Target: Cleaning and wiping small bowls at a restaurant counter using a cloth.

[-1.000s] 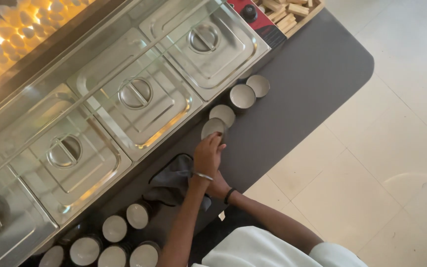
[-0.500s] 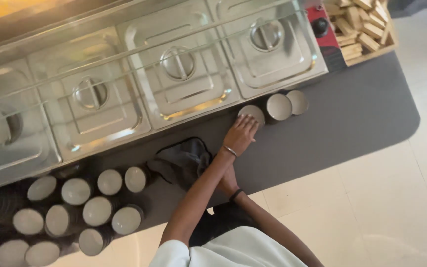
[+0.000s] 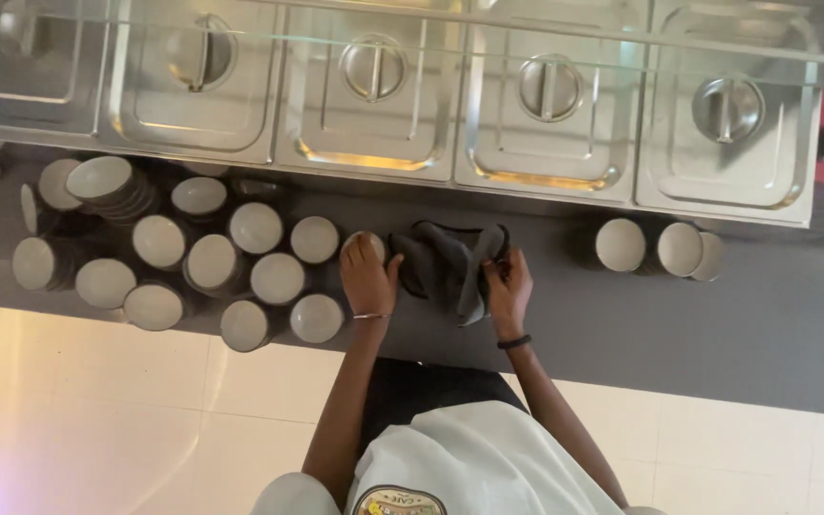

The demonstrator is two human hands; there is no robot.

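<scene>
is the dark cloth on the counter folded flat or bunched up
Bunched up. The dark cloth lies in loose ridges and folds between the left hand and the right hand, which pinches one edge.

A round badge (image 3: 395, 502) sits on the white shirt at the bottom. It is yellow, green and dark. No packages or screens show
</scene>
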